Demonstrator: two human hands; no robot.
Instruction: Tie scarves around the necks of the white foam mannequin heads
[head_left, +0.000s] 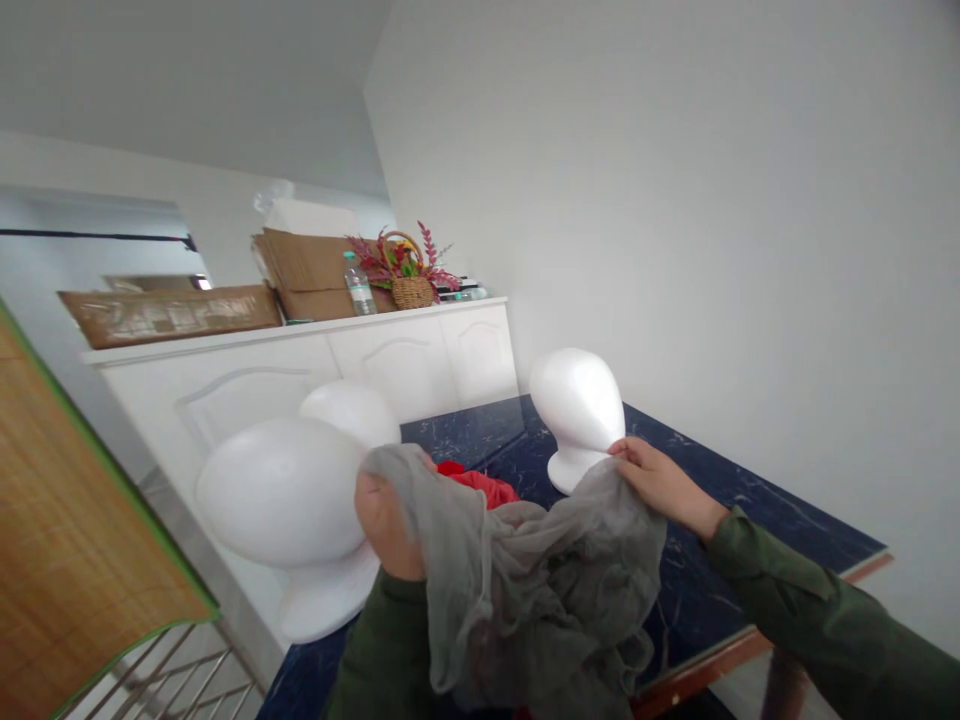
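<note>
White walls and a dark marbled worktop [705, 590] fill the tilted view. Nearest the camera, a sheer grey scarf [540, 580] is held up between the two hands above the worktop's near edge: the left hand [386, 530] is closed on one bunched end, the cloth draped over its fingers, and the right hand [660, 485] pinches the opposite edge between thumb and fingers. The scarf hangs slack and crumpled between them, so the step is judged to be the spreading or shaking out of the cloth; a wider pull apart would be called for to open it flat.

Just behind the left hand, a large white foam head [281, 495] stands at the worktop's left edge, with a second foam head [351, 412] behind it. A red cloth [480, 485] lies beyond the scarf, partly hidden by it. A third foam head [577, 410] stands near the far edge, close to the right hand. Farther off, a white cabinet [390, 365] carries cardboard boxes [307, 270], a water bottle [359, 285] and a flower basket [409, 270].
</note>
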